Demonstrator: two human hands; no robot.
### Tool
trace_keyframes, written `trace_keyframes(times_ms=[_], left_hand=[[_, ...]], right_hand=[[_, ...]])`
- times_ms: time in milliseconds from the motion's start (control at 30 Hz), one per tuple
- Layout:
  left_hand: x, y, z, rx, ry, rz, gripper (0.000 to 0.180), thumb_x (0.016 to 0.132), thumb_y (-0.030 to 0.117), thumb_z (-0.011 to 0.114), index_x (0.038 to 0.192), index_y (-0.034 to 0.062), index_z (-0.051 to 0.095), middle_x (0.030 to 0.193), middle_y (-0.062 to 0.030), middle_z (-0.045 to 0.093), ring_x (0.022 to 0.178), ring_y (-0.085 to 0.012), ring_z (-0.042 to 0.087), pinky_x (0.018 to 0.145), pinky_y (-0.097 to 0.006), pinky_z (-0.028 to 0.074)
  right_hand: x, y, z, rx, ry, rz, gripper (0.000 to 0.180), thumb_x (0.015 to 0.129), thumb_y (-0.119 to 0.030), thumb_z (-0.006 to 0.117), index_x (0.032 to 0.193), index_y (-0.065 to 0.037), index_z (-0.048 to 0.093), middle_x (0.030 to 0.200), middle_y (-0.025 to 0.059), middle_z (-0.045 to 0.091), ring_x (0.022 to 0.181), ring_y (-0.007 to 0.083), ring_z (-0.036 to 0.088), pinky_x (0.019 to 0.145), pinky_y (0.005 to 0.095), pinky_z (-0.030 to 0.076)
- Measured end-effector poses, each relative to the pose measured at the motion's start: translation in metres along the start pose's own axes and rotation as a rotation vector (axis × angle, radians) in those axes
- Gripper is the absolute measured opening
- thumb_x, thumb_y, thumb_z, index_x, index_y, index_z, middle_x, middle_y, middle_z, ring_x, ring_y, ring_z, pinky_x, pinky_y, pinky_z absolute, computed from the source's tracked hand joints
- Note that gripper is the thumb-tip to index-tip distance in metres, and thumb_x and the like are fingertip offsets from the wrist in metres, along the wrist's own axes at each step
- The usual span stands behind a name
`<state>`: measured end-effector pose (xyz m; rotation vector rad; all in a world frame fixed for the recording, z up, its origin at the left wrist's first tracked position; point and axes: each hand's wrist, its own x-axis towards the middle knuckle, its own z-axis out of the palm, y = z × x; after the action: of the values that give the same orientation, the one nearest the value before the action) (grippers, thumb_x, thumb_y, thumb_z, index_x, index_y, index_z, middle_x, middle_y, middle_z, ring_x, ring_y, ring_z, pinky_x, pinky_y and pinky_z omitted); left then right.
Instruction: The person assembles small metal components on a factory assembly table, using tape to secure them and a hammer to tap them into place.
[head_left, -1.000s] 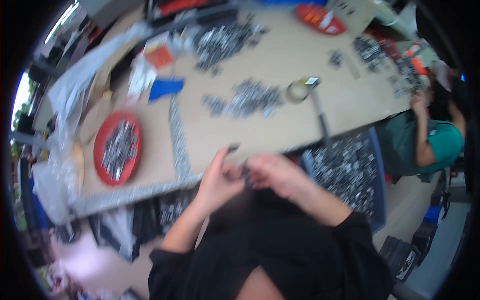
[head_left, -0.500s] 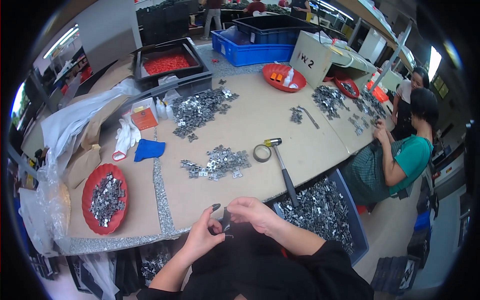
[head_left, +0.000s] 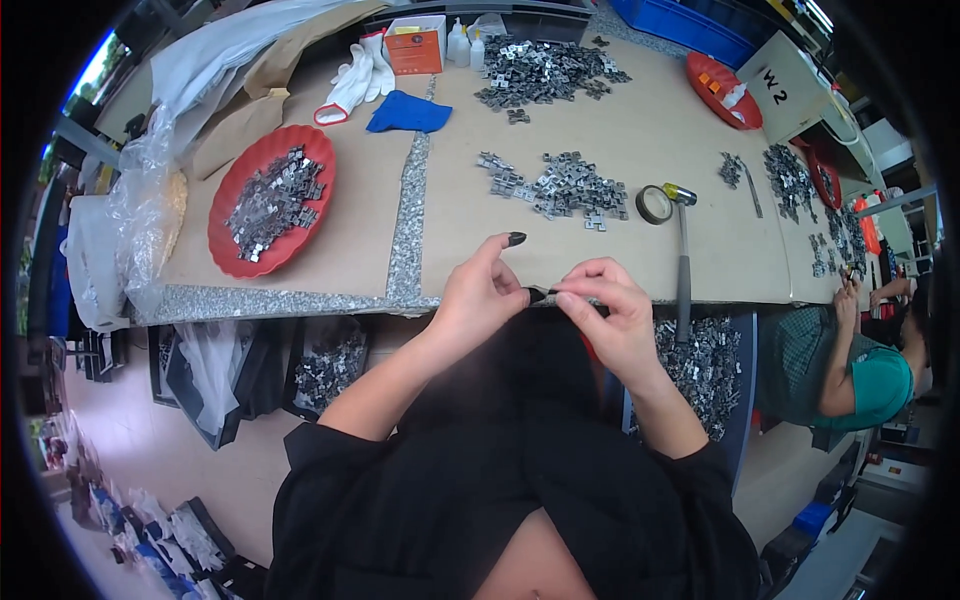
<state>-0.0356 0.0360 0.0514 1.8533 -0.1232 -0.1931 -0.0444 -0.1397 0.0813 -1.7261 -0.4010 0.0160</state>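
Left of the hammer (head_left: 684, 275), the right hand (head_left: 622, 318) pinches a small dark piece (head_left: 540, 295) between thumb and fingers; the left hand (head_left: 477, 300) curves half open, its thumb tip by the piece, whether gripping I can't tell. Farther over the desk (head_left: 408, 220), also left of the hammer, lie a metal-parts heap (head_left: 572, 186) and, beyond, a blue cloth (head_left: 409, 112).
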Motion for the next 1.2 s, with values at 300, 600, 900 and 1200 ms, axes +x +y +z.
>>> trace_keyframes(times_ms=[300, 600, 900, 1200], left_hand=[[-0.002, -0.001, -0.002, -0.317, 0.046, -0.033, 0.046, 0.070, -0.002, 0.056, 0.114, -0.0003, 0.040, 0.065, -0.0036, 0.055, 0.058, -0.0070, 0.051, 0.054, -0.020, 0.041], [0.001, -0.005, 0.005, -0.913, -0.028, -0.195, 0.036, 0.076, 0.009, 0.064, 0.106, 0.0037, 0.045, 0.081, -0.0010, 0.058, 0.073, -0.0067, 0.055, 0.065, -0.019, 0.043], [-0.001, -0.004, 0.009, -0.824, 0.041, -0.106, 0.035, 0.076, 0.012, 0.065, 0.104, 0.0041, 0.045, 0.095, -0.0034, 0.054, 0.091, -0.0088, 0.050, 0.079, -0.021, 0.039], [-0.007, 0.002, 0.010, -0.991, -0.144, -0.256, 0.041, 0.075, 0.019, 0.067, 0.106, 0.0047, 0.044, 0.102, -0.0060, 0.052, 0.094, -0.0128, 0.051, 0.081, -0.027, 0.040]], right_hand=[[-0.018, 0.008, 0.013, -0.600, 0.012, -0.538, 0.024, 0.062, -0.006, 0.070, 0.084, -0.011, 0.065, 0.081, 0.0039, 0.053, 0.076, 0.0208, 0.050, 0.063, 0.0302, 0.041], [-0.025, 0.012, 0.009, -0.364, -0.029, -0.224, 0.018, 0.067, -0.007, 0.067, 0.085, -0.007, 0.061, 0.078, 0.0032, 0.053, 0.071, 0.0174, 0.051, 0.062, 0.0279, 0.041], [-0.015, 0.024, 0.022, 0.598, -0.061, 0.483, 0.021, 0.079, -0.011, 0.061, 0.097, -0.001, 0.055, 0.081, -0.0006, 0.054, 0.070, 0.0042, 0.048, 0.061, 0.0170, 0.039], [-0.010, 0.032, 0.027, 0.505, 0.087, 0.184, 0.012, 0.081, -0.006, 0.056, 0.092, -0.001, 0.054, 0.083, -0.0009, 0.053, 0.073, 0.0042, 0.047, 0.066, 0.0171, 0.038]])
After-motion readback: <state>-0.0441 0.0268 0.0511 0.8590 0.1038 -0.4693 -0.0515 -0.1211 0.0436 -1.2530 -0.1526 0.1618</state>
